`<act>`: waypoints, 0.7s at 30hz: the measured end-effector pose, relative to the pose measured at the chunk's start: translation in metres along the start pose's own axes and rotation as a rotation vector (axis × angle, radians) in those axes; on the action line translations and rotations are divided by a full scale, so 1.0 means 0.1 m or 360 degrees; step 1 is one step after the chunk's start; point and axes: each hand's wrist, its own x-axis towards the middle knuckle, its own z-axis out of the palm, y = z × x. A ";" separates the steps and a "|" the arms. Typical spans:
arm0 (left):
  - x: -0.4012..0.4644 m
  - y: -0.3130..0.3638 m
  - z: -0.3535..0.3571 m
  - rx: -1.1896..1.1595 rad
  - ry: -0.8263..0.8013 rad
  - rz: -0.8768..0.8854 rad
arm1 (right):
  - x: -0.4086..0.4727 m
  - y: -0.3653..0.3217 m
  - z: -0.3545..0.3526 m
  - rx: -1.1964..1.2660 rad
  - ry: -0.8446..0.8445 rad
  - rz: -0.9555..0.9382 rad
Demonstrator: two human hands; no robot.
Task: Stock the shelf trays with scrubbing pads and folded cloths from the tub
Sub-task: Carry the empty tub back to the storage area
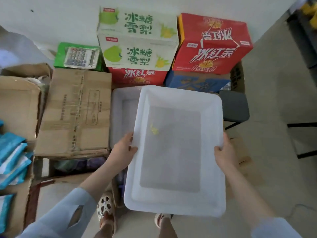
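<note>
White tub (175, 200) centre frame, held over floor, small yellow scrap on its bottom. Left hand (124, 147) grips left rim, thumb curled over edge. Right hand (224, 152) grips right rim, thumb inside. Second white tub (120, 107) just behind, partly covered. Brown carton (75, 110) left of frame. Calculator (81, 56) upper left on green box (59, 55). Drink cartons (137, 40) stacked top centre.

— Any way ahead?
— No: stacked drink cartons (139, 48) wall it off, a brown carton (75, 110) crowds my left.
— Right?
— Bare floor (277, 83) (past the dark stool (235, 107)).
</note>
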 end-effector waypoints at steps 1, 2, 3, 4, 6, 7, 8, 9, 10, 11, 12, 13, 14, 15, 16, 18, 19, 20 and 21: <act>0.13 0.05 0.16 0.0010 -0.0004 -0.0005 | 0.20 0.10 0.00 0.0001 -0.0001 -0.0007; 0.28 0.10 0.33 0.0019 -0.0001 -0.0010 | 0.41 0.20 0.00 0.0002 0.0000 -0.0031; 0.44 0.13 0.51 0.0030 0.0005 -0.0015 | 0.63 0.31 0.02 -0.0011 0.0004 -0.0062; 0.59 0.16 0.68 0.0032 0.0014 -0.0022 | 0.84 0.41 0.03 -0.0024 0.0004 -0.0087; 0.89 0.21 1.00 0.0025 0.0040 -0.0032 | 1.23 0.60 0.04 -0.0073 -0.0014 -0.0115; 1.03 0.21 1.15 0.0030 0.0049 -0.0044 | 1.42 0.67 0.05 -0.0142 -0.0024 -0.0121; 1.16 0.22 1.29 0.0042 0.0054 -0.0062 | 1.58 0.72 0.06 -0.0204 -0.0039 -0.0118; 1.27 0.22 1.42 0.0053 0.0063 -0.0077 | 1.74 0.77 0.10 -0.0216 -0.0043 -0.0136; 1.37 0.20 1.52 0.0057 0.0075 -0.0085 | 1.88 0.81 0.15 -0.0193 -0.0039 -0.0166; 1.46 0.19 1.61 0.0051 0.0090 -0.0096 | 2.00 0.85 0.20 -0.0181 -0.0042 -0.0196; 1.55 0.16 1.68 0.0044 0.0104 -0.0106 | 2.11 0.89 0.25 -0.0193 -0.0063 -0.0221; 1.63 0.13 1.75 0.0036 0.0120 -0.0115 | 2.20 0.92 0.30 -0.0221 -0.0094 -0.0240; 1.70 0.11 1.80 0.0034 0.0127 -0.0124 | 2.26 0.93 0.34 -0.0257 -0.0136 -0.0235; 1.77 0.08 1.84 0.0038 0.0141 -0.0131 | 2.32 0.92 0.36 -0.0278 -0.0174 -0.0225; 1.84 0.04 1.87 0.0040 0.0154 -0.0142 | 2.38 0.93 0.40 -0.0308 -0.0199 -0.0216; 1.94 0.00 1.93 0.0060 0.0157 -0.0164 | 2.46 0.94 0.46 -0.0374 -0.0236 -0.0209; 1.99 -0.03 1.95 0.0070 0.0161 -0.0168 | 2.50 0.97 0.50 -0.0401 -0.0262 -0.0215; 2.02 -0.03 1.98 0.0085 0.0160 -0.0180 | 2.53 1.00 0.54 -0.0424 -0.0294 -0.0213; 2.06 -0.05 2.01 0.0096 0.0158 -0.0178 | 2.56 1.04 0.57 -0.0430 -0.0328 -0.0206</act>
